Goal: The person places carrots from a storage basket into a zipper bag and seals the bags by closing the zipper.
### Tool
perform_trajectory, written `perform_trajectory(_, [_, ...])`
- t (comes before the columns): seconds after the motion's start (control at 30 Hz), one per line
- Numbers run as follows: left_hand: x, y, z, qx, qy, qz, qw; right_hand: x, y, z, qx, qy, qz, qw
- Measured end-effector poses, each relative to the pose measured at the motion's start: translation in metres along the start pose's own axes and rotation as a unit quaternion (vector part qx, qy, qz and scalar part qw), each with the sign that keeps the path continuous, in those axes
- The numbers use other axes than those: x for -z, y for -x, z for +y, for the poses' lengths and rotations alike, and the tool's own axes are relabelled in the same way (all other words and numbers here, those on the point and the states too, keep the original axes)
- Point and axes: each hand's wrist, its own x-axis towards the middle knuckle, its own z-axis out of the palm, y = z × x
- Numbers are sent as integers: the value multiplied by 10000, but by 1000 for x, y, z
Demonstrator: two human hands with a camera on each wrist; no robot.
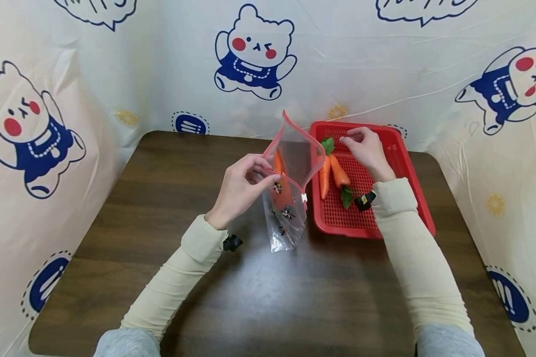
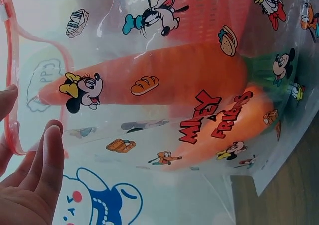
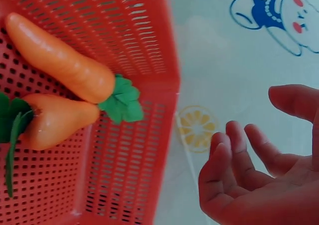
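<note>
My left hand (image 1: 241, 191) pinches the pink-edged mouth of a clear zip bag (image 1: 282, 243) and holds it up, with the mouth gaping. Cartoon figures are printed on the bag, and a white slider sits on its zip strip. Through the plastic, the left wrist view shows a large carrot (image 2: 164, 75) and a smaller carrot (image 2: 219, 130), both with green tops. Over the red basket (image 1: 346, 229) my right hand (image 1: 368, 151) hovers with loosely bent fingers and nothing in them. Inside the basket lie a long carrot (image 3: 60, 60) and a shorter one (image 3: 60, 122), leaves attached.
Both bag and basket are at the far half of a dark wooden table (image 1: 259, 302), the basket right of the bag. White cloth (image 1: 339, 59) with printed bears hangs behind the table and along its sides. A small black camera (image 1: 232, 242) is strapped at the left wrist.
</note>
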Motion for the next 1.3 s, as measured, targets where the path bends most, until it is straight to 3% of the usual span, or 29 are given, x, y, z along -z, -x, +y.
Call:
perform_trajectory(0.4, [2,2,2,12,94,23,10000,-18,-18,27,-674,333,-599,9954])
perform_trajectory(0.77, [2,3,2,18,29,-48,10000,-31,-25,55,-718,1326,-1082,9826])
perform_trajectory(1.3, [5,5,0,12,73,-52,10000,-42,-26,64,-1033,1514,-1401,9730])
